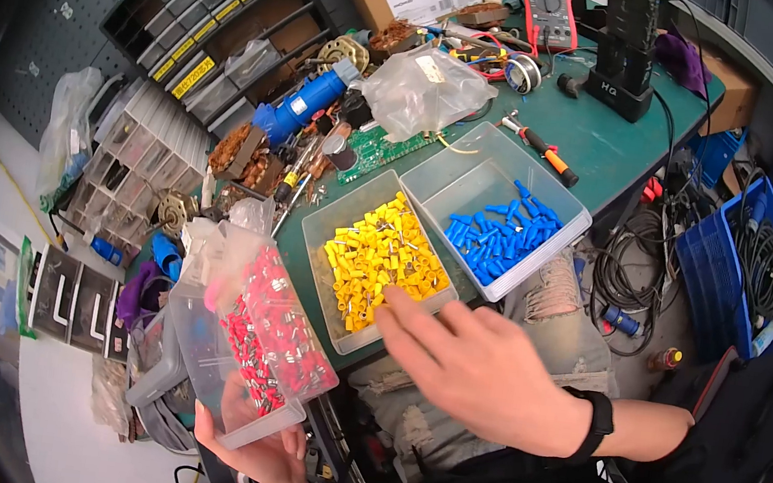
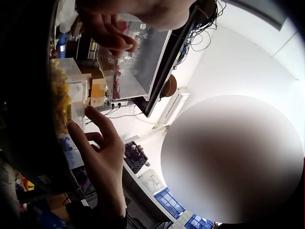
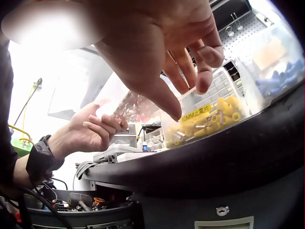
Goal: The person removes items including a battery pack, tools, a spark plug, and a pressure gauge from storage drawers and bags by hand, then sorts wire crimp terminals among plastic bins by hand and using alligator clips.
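In the head view my left hand (image 1: 263,458) grips the lower end of a clear plastic box (image 1: 232,437) of red terminals (image 1: 257,370), held tilted beside the table edge. My right hand (image 1: 495,380) reaches over the near side of a clear box of yellow terminals (image 1: 375,259), fingers extended; whether the fingertips touch is unclear. To its right stands an open box of blue terminals (image 1: 500,241). The right wrist view shows my right hand (image 3: 157,57) beside the yellow-labelled box (image 3: 196,113), thumb near its wall, and my left hand (image 3: 86,133) further off.
Behind the boxes lie a clear bag (image 1: 428,97), a blue connector (image 1: 312,97), a green circuit board (image 1: 388,153) and an orange-handled tool (image 1: 551,156). A multimeter (image 1: 547,10) stands at the back. Drawer racks (image 1: 212,8) are at left, a blue crate (image 1: 722,263) of cables at right.
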